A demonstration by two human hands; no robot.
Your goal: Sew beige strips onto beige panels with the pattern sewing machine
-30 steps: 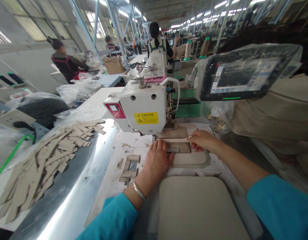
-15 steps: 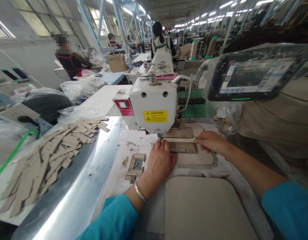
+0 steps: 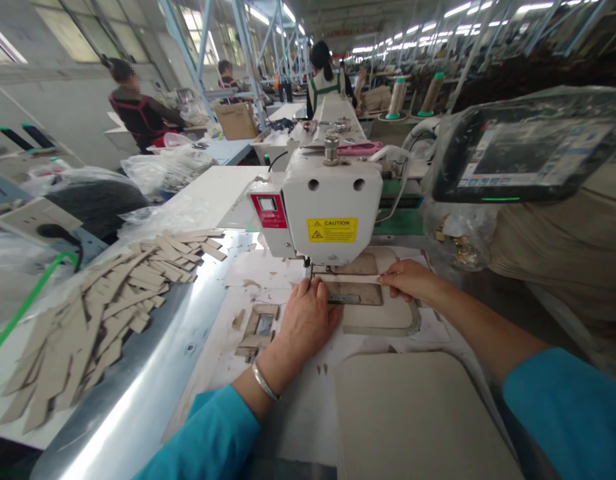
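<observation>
A narrow beige strip (image 3: 355, 277) runs across a template with brown plates (image 3: 355, 293), below the white sewing machine head (image 3: 333, 207). My left hand (image 3: 308, 313) lies palm down, its fingers extended at the strip's left end, close to the needle area; the fingertips partly hide what they touch. With fingers pinched, my right hand (image 3: 411, 280) holds the strip's right end; a small metallic thing seems to show at its fingertips, too small to name. Under the template is a beige rounded panel (image 3: 398, 313). Nearer me rests another large beige panel (image 3: 418, 407).
Many loose beige strips (image 3: 103, 300) are heaped at the left beside the metal plate (image 3: 153, 373). A small cut-out frame (image 3: 261, 327) sits left of my left hand. A plastic-wrapped screen (image 3: 528, 157) overhangs the right side. Co-workers sit farther back.
The template, strip and both my hands have shifted left relative to the machine head. The view has moved slightly too. My right hand keeps its pinch on the strip.
</observation>
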